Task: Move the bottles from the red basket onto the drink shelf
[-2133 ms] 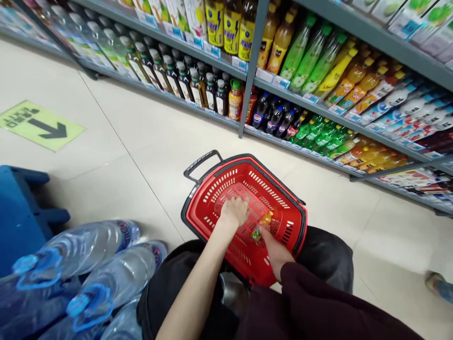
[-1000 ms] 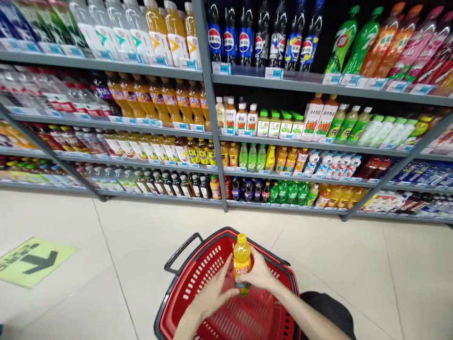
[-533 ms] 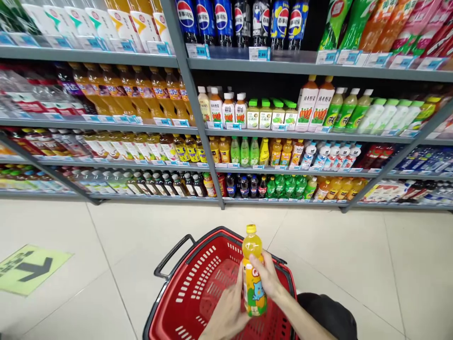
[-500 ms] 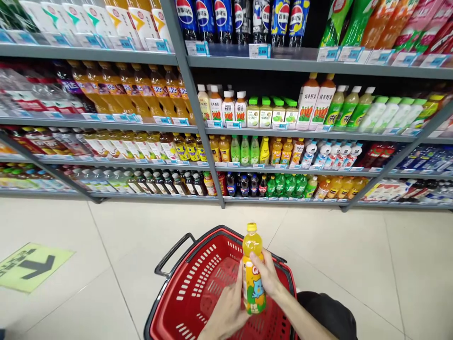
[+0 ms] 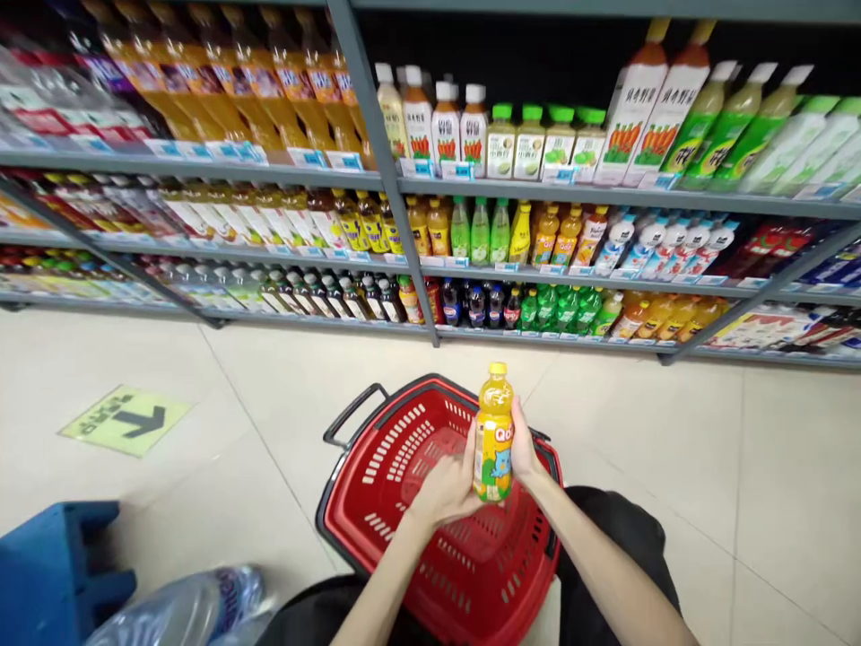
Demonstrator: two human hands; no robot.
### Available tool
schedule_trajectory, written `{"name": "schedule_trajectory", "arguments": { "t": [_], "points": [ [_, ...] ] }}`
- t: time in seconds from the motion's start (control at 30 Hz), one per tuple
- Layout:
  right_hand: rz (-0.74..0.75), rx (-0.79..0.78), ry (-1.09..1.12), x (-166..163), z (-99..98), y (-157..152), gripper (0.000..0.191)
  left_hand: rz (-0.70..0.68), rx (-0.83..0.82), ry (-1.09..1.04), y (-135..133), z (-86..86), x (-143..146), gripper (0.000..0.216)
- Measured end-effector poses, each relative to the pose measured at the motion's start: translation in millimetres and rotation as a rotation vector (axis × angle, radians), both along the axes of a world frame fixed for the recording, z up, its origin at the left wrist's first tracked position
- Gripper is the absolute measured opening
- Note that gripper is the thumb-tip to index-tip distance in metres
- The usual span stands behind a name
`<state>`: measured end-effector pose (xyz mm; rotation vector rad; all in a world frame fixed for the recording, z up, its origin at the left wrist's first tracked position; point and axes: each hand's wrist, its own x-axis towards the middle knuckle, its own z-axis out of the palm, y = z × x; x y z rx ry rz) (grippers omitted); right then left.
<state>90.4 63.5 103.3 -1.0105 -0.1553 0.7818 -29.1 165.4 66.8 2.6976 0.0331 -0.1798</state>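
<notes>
A bottle of orange-yellow juice (image 5: pixel 494 440) with a yellow cap and a cartoon label is held nearly upright above a red shopping basket (image 5: pixel 350 507). My left hand (image 5: pixel 447 484) is closed around its lower left side, the thumb along the label's edge. On the other side, my right hand (image 5: pixel 523 446) grips the bottle, its fingers partly hidden behind it. The inside of the basket shows only red slotted walls and floor. The basket's black handle (image 5: pixel 353 413) is folded out to the left.
Shelves of bottled drinks (image 5: pixel 471 187) run across the far side. To the left, a yellow arrow sign (image 5: pixel 127 420) lies on the pale tiled floor. Near the lower left are a blue plastic object (image 5: pixel 54 574) and large clear water bottles (image 5: pixel 181 610). My dark-clothed legs (image 5: pixel 615 538) flank the basket.
The view has tilted downward, bringing the water bottles and blue object into sight. My right thumb has shifted from the bottle's front to its side, uncovering more of the label.
</notes>
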Motion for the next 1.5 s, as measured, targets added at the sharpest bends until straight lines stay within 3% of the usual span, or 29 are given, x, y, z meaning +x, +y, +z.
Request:
{"name": "schedule_trajectory", "arguments": {
  "t": [0.23, 0.77, 1.1, 1.27, 1.5],
  "points": [
    [0.008, -0.023, 0.088, 2.6, -9.7, -7.4, 0.062, -0.004, 0.074, 0.047, -10.2, -5.9, 1.8, 0.105],
    [-0.022, -0.072, -0.035, -0.7, -17.2, -0.3, 0.064, 0.01, 0.085, -0.071, -7.4, -12.3, -4.9, 0.112],
    [0.003, -0.065, -0.038, -3.7, -20.8, -1.3, 0.054, 0.012, 0.095, 0.025, -9.4, -10.6, -10.8, 0.117],
    [-0.002, -0.048, 0.037, -3.6, -14.1, 0.4, 0.048, 0.03, 0.128, 0.039, -9.2, -9.9, -10.3, 0.116],
    [0.151, -0.045, 0.194, 0.4, -1.0, -8.8, 0.053, 0.034, 0.16, 0.004, -4.0, -8.5, -8.9, 0.123]
  ]
}}
